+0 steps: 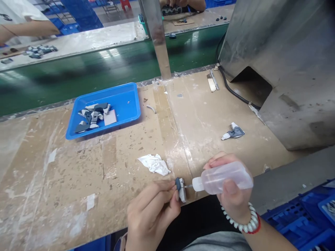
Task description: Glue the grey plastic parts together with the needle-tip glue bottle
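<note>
Between the thumb and fingers of my left hand (154, 207) is a small dark grey and white plastic part (181, 189), held just above the table's front edge. My right hand (232, 195) is wrapped around a translucent squeeze bottle (226, 177) lying nearly level. The bottle's white cap (198, 184) has a thin needle tip (188, 186) that points left and reaches the part; whether it touches I cannot tell. A crumpled white tissue (155, 164) lies just beyond my left hand. Farther off, to the right, rests a similar grey and white part (233, 131).
A blue tray (128, 104) at the back left holds several grey and white parts. A metal housing (285, 69) with a black cable (230, 87) stands at the right. A blade-like tool (213, 82) lies near it. Beyond the green conveyor (104, 62), other people sit at work.
</note>
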`<state>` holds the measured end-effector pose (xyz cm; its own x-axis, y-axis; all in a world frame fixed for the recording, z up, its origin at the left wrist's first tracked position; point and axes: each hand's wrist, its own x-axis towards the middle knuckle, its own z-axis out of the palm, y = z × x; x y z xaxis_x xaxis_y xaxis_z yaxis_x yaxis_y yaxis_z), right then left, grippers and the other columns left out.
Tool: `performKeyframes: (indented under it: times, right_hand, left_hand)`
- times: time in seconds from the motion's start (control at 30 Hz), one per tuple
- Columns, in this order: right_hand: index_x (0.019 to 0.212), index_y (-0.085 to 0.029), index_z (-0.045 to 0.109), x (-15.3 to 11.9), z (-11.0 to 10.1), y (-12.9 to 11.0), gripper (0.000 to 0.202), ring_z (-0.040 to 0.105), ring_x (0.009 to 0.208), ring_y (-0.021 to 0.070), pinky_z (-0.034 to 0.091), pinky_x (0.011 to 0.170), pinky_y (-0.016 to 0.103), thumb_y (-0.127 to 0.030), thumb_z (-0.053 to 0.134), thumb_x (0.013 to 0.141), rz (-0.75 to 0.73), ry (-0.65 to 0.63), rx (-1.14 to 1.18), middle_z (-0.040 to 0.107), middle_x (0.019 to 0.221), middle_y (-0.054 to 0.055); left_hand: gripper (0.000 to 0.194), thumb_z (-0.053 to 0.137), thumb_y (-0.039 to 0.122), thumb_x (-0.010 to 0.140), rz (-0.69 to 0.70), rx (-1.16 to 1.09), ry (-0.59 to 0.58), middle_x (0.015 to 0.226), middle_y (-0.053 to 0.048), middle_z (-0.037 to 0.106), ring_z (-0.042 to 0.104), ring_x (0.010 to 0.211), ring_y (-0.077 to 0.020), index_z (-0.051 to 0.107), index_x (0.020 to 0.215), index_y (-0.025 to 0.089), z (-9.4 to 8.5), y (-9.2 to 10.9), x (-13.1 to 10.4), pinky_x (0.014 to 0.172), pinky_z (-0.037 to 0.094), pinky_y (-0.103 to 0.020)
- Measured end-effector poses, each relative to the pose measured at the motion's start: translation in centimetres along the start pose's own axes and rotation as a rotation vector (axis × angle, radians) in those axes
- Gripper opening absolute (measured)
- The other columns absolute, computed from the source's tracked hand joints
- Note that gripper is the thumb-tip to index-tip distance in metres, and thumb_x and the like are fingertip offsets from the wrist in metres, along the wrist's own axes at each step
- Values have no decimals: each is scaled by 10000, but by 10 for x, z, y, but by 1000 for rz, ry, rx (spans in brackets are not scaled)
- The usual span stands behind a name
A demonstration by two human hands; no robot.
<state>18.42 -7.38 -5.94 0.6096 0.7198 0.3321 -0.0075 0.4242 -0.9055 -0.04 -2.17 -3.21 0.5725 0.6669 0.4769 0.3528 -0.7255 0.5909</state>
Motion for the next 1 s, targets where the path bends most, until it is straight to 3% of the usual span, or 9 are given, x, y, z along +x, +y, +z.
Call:
performKeyframes:
  times: [0.13,0.4,0.63,1.0]
  right_hand:
    - [877,-205,709,1,3,-1,286,639,613,173,520,494,269,-477,784,831,15,17,35,672,764,27]
    - [875,-193,689,5,3,-3,233,668,629,175,552,517,273,-425,705,892,-162,-40,-135,669,734,29]
    - [896,-191,679,5,1,-4,244,682,657,207,561,545,322,-433,708,881,-185,-85,-200,680,735,41]
    - [942,-180,695,4,1,-3,206,700,681,189,575,565,290,-372,733,878,-195,-137,-166,699,763,39]
  left_hand:
    - [133,691,64,894,-39,-58,7,813,-26,748,748,771,-140,699,815,171,2,-6,3,701,604,-205]
    - [185,681,84,896,-118,-110,-7,759,-22,749,741,729,-150,693,738,180,1,-6,9,668,606,-224]
    - [206,681,99,900,-160,-122,-16,767,-30,751,742,744,-163,683,712,182,0,-5,7,679,610,-241]
    - [199,675,84,912,-190,-122,-45,833,-38,759,746,804,-163,681,737,180,-1,-8,2,728,601,-245]
